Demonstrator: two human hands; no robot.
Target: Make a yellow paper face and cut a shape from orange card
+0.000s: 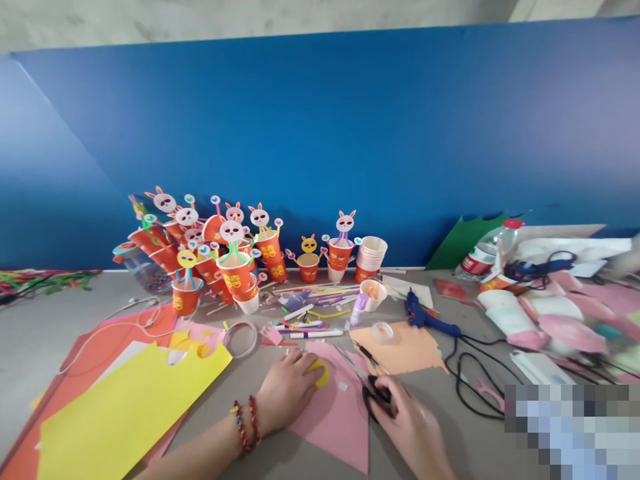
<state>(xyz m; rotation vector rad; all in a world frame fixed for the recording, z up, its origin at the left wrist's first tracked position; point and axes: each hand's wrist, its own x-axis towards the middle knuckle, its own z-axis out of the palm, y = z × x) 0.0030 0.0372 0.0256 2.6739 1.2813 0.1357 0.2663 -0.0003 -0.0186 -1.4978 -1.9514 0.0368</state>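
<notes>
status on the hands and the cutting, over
Left hand holding yellow cutout on pink paper. Right hand gripping black scissors at the paper's right edge. Blue glue gun and cord lie right, clear of hands.

Craft workshop: grey surface (50, 320) strewn with paper sheets (125, 407) at 8 o'clock, rabbit cups (235, 267) at 9, glue gun (425, 319) at 4, blue backdrop (350, 133) at 12.

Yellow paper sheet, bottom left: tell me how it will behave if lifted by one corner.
The yellow paper sheet probably flops, being broad and thin. Likely light, it may slide, lying loose on an orange sheet.
</notes>
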